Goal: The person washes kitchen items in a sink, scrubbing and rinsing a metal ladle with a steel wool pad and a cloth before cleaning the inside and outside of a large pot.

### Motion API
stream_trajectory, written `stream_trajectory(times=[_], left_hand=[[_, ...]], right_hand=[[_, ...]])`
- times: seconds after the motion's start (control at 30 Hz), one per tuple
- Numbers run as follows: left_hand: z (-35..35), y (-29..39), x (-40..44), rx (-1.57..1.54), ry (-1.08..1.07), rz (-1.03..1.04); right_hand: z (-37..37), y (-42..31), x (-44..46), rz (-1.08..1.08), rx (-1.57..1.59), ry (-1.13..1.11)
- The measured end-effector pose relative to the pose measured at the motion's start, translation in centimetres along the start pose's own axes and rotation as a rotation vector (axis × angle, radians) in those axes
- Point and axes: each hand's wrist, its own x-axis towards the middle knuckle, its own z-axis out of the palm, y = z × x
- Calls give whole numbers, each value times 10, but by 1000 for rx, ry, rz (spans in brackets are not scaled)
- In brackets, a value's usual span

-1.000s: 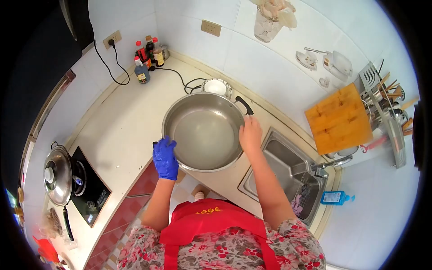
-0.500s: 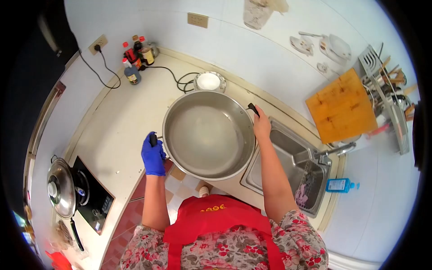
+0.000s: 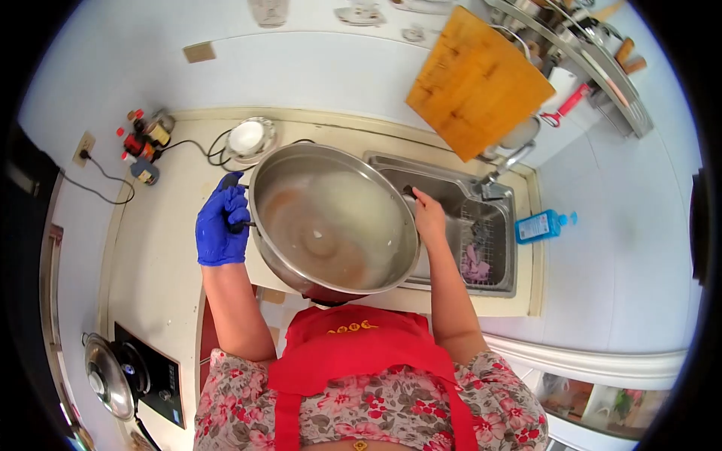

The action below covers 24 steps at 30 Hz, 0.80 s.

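A large steel pot (image 3: 331, 218) with cloudy liquid in it is held up in front of my red apron, its right part over the edge of the sink. My left hand (image 3: 223, 225), in a blue glove, is wrapped round the pot's left handle. On the other side my bare right hand (image 3: 429, 216) grips the right handle, whose black end shows above the fingers. The pot looks tilted, its right side lower. Behind it a white bowl (image 3: 247, 138) stands on a patterned plate on the counter.
Sink (image 3: 504, 225) with a rack and a pink cloth at right; faucet (image 3: 511, 167) behind it. Blue bottle (image 3: 535, 227) beside the sink. Cutting board (image 3: 481, 83) and utensil rack on the wall. Sauce bottles (image 3: 143, 146) at back left; lidded pan (image 3: 111, 377) by the cooktop (image 3: 162, 387).
Both hands have taken hold of the handles and lifted the pot. My view has turned right, and the pot has moved toward the sink and tilted.
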Motion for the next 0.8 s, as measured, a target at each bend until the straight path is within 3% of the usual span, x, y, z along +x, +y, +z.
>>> stream_trajectory(times=[0.3,0.4,0.57,0.63,0.77,0.8], left_hand=[[87,-149,55,18,-131,-245],[115,-197,59,122,-87,-191],[154,-260,66,223,-76,-165],[165,-280,70,266,-104,-151],[201,-317,70,285,-77,-137],[209,-321,69,274,-58,-133]], right_hand=[[-3,182,-14,217,135,-109],[30,256,-16,305,247,-182],[16,261,-22,288,-64,-340],[21,264,-31,369,399,-241],[50,286,-31,409,487,-264],[23,259,-28,492,426,-418]])
